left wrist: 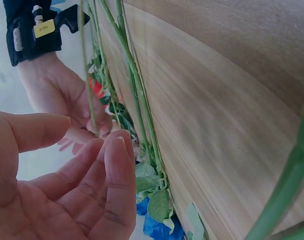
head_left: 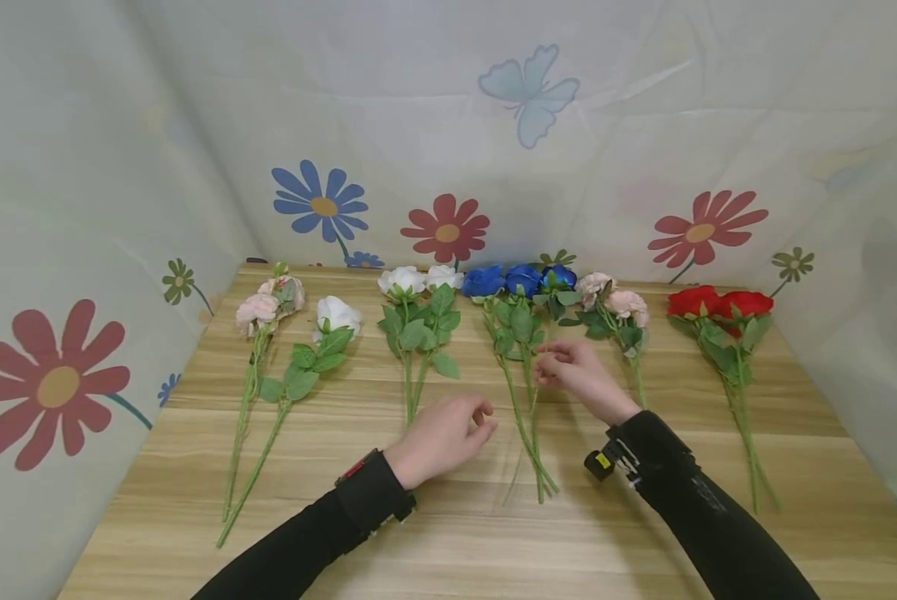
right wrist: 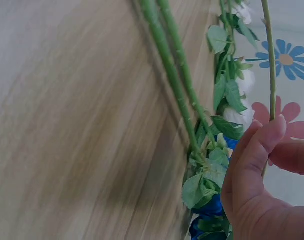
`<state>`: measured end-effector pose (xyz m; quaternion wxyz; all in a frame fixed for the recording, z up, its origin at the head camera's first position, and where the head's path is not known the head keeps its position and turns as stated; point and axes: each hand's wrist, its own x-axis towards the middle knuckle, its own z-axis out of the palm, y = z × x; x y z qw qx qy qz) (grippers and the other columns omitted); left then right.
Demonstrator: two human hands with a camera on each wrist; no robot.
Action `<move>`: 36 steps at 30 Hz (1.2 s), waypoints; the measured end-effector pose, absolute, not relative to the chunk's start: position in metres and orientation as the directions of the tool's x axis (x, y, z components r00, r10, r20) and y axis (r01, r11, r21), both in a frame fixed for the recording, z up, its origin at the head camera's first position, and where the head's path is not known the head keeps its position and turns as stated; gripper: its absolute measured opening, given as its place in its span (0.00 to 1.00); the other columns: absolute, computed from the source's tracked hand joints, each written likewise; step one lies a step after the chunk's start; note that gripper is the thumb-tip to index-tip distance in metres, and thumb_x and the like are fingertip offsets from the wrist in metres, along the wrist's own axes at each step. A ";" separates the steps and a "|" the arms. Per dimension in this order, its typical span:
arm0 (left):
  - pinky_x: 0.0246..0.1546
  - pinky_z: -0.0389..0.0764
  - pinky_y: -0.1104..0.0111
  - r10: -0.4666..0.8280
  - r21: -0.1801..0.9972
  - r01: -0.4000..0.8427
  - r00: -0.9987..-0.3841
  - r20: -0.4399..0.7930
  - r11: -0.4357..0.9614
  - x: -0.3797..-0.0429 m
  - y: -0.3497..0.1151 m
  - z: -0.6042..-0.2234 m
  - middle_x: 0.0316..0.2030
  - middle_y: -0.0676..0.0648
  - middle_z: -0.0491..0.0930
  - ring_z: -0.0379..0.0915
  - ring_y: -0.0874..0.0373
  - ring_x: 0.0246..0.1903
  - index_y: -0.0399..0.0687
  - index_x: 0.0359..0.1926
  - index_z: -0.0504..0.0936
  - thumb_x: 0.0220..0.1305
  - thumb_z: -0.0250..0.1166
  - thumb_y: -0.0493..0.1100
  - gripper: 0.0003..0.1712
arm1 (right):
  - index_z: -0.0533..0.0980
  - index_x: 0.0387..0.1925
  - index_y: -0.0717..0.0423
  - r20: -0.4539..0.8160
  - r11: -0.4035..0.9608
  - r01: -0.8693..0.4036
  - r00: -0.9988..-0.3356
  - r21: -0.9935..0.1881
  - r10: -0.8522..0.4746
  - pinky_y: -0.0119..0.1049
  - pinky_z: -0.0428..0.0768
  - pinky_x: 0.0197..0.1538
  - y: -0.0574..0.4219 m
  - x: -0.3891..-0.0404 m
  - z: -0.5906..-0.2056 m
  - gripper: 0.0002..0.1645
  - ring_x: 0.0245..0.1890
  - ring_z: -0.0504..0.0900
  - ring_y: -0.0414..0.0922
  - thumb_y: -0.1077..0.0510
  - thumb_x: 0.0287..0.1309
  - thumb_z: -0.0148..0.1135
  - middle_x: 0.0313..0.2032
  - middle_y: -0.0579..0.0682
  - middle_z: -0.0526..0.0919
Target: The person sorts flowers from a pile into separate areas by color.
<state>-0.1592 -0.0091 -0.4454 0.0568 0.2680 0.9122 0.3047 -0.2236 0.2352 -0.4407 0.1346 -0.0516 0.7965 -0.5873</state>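
Note:
My right hand (head_left: 578, 375) pinches a thin stem (right wrist: 271, 65) between thumb and fingertips, holding it raised over the table. That stem belongs to the rightmost blue rose (head_left: 558, 278), whose head lies at the back beside two other blue roses (head_left: 503, 282). The stems of those two (head_left: 522, 417) cross low down on the wood. My left hand (head_left: 445, 437) hovers left of them with fingers loosely bent and nothing between thumb and fingertips. Beneath it run the stems of two white roses (head_left: 411, 283), partly hidden by the hand.
On the wooden table (head_left: 689, 533), pink flowers (head_left: 257, 312) and a single white rose (head_left: 338, 317) lie at the left. More pink flowers (head_left: 613, 302) lie right of the blue roses, and red roses (head_left: 719, 304) farther right. A printed curtain (head_left: 388, 100) hangs behind.

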 end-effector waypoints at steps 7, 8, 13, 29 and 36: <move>0.31 0.74 0.74 0.526 0.580 0.455 -0.849 0.054 0.676 -0.159 -0.011 -0.445 0.39 0.49 0.86 0.76 0.64 0.31 0.44 0.49 0.84 0.72 0.61 0.47 0.14 | 0.56 0.68 0.83 -0.218 0.366 0.130 -0.952 -0.922 -0.213 0.23 0.84 0.39 0.233 -0.232 -0.451 0.32 0.31 0.82 0.32 0.66 0.70 0.50 0.48 0.70 0.80; 0.31 0.74 0.74 0.526 0.582 0.453 -0.849 0.051 0.676 -0.159 -0.011 -0.445 0.40 0.49 0.86 0.76 0.64 0.31 0.44 0.50 0.84 0.72 0.61 0.47 0.14 | 0.55 0.69 0.82 -0.229 0.372 0.142 -0.952 -0.917 -0.202 0.23 0.83 0.38 0.233 -0.232 -0.452 0.33 0.30 0.82 0.32 0.66 0.70 0.50 0.48 0.70 0.80; 0.31 0.74 0.74 0.522 0.585 0.441 -0.852 0.036 0.680 -0.159 -0.013 -0.444 0.41 0.48 0.86 0.76 0.64 0.30 0.42 0.52 0.83 0.73 0.61 0.47 0.16 | 0.50 0.70 0.82 -0.251 0.381 0.171 -0.953 -0.909 -0.170 0.23 0.83 0.36 0.230 -0.234 -0.454 0.36 0.27 0.81 0.31 0.69 0.67 0.50 0.48 0.70 0.80; 0.32 0.76 0.72 0.495 0.594 0.399 -0.869 0.002 0.698 -0.161 -0.025 -0.445 0.43 0.46 0.87 0.78 0.63 0.31 0.42 0.54 0.83 0.73 0.61 0.48 0.17 | 0.53 0.70 0.80 -0.225 0.443 0.121 -0.956 -0.888 -0.191 0.24 0.83 0.37 0.228 -0.235 -0.455 0.37 0.27 0.80 0.33 0.68 0.66 0.53 0.38 0.59 0.82; 0.32 0.77 0.69 0.440 0.566 0.400 -0.895 0.073 0.721 -0.163 -0.044 -0.443 0.44 0.45 0.86 0.80 0.58 0.35 0.41 0.56 0.82 0.73 0.60 0.46 0.18 | 0.60 0.69 0.76 -0.156 0.576 0.084 -0.985 -0.813 -0.076 0.31 0.82 0.39 0.226 -0.230 -0.450 0.35 0.32 0.81 0.40 0.63 0.65 0.53 0.41 0.63 0.81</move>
